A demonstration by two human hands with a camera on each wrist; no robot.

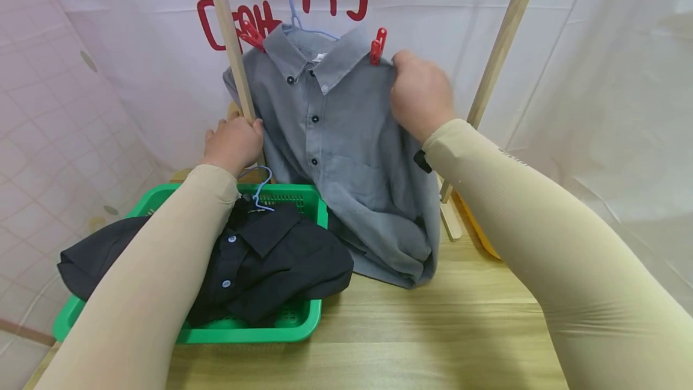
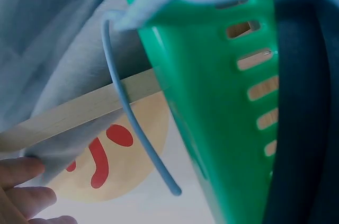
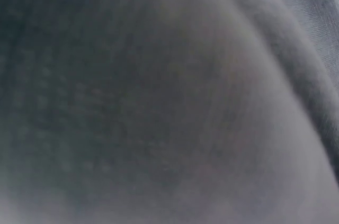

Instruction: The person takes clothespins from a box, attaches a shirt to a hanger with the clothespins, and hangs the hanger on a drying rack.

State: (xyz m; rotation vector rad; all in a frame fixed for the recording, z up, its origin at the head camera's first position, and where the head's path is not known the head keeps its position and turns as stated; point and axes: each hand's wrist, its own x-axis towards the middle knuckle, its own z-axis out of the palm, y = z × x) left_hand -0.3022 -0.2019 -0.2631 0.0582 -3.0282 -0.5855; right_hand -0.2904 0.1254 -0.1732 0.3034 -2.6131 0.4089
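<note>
A grey button-up shirt (image 1: pixel 352 137) hangs on a blue hanger (image 1: pixel 295 11) from the rack's white rail, with a red clothespin (image 1: pixel 251 35) at one shoulder and another red clothespin (image 1: pixel 377 47) at the other. My right hand (image 1: pixel 422 92) pinches the shirt's shoulder seam just beside the right clothespin. At the rack's left post, my left hand (image 1: pixel 233 143) reaches to the shirt's side. Its fingers (image 2: pixel 29 200) lie at the grey cloth's edge in the left wrist view, but their hold is partly hidden. Grey blur fills most of the right wrist view.
A green basket (image 1: pixel 254 334) on the wooden table (image 1: pixel 411 330) holds a dark shirt (image 1: pixel 281 257) with a blue hanger hook (image 1: pixel 262 182) sticking up. The rack's wooden post (image 1: pixel 500 47) stands at right, before an orange object (image 1: pixel 479 230).
</note>
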